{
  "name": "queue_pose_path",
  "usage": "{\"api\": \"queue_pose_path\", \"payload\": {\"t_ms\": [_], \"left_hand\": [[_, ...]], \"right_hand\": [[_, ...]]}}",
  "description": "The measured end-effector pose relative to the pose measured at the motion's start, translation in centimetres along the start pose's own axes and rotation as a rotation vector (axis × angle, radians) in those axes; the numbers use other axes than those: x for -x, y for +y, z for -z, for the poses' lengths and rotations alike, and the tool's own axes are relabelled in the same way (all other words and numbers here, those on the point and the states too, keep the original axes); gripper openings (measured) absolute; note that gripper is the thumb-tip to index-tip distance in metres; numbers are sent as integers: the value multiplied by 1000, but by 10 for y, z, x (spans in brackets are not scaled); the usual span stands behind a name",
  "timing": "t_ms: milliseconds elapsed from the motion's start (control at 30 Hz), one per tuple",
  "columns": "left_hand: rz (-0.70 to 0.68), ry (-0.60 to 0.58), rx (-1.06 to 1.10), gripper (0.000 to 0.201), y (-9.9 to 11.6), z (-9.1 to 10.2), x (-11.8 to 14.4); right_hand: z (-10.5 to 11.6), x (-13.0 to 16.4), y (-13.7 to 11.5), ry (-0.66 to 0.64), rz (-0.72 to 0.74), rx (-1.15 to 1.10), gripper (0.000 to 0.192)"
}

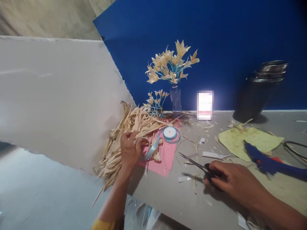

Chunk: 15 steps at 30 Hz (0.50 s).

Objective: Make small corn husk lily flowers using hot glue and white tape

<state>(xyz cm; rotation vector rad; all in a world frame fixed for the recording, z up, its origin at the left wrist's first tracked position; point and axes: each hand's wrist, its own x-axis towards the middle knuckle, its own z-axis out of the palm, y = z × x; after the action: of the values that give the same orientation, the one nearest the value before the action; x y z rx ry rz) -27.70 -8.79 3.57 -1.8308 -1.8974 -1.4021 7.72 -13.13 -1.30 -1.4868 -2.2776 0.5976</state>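
Left hand (129, 150): rests on the heap of dried leaf strips (124, 134), fingers curled around a loop of pale blue ribbon (147, 150); fingertips partly hidden behind the loop.
Ribbon: runs from the loop back to its spool (169, 133), which lies flat on the pink paper (165, 156).
Right hand (230, 183): closed on the black handles of the scissors (199, 166); handles mostly covered by the fingers, blades parted, tips pointing toward the pink paper.
Worktop (172, 195): grey, littered with offcuts and slivers.
Vase (176, 100): clear, holds straw flowers (171, 64) on blue stems; a smaller bunch beside it, hard to make out.
Glue gun (266, 161): blue, on yellow-green paper (249, 140); its rear end is cut off by the frame.
Dark steel container (260, 91): blurred.
White card (205, 105): pixelated, unreadable.
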Motion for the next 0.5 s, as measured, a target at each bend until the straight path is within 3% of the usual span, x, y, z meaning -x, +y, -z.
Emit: {"api": "queue_pose_path", "payload": {"t_ms": [33,67,200,333,400,500], "left_hand": [[-72,31,-24,20,11,0,1],[-123,-21,22,19,24,0,3],[-240,-474,374,20,85,-1,14],[-325,-713,449,15,121,-17,22],[-265,-762,542,5,124,-26,21],[21,-684,780,14,120,-35,10]], "right_hand": [[1,-1,-1,-36,-13,18,14],[2,-1,-2,-53,-27,42,14],[4,-2,-4,-105,-56,127,11],[6,-2,-7,-131,-44,165,7],[8,-2,-10,-130,-44,157,7],[13,-3,-12,-92,-62,149,10]]}}
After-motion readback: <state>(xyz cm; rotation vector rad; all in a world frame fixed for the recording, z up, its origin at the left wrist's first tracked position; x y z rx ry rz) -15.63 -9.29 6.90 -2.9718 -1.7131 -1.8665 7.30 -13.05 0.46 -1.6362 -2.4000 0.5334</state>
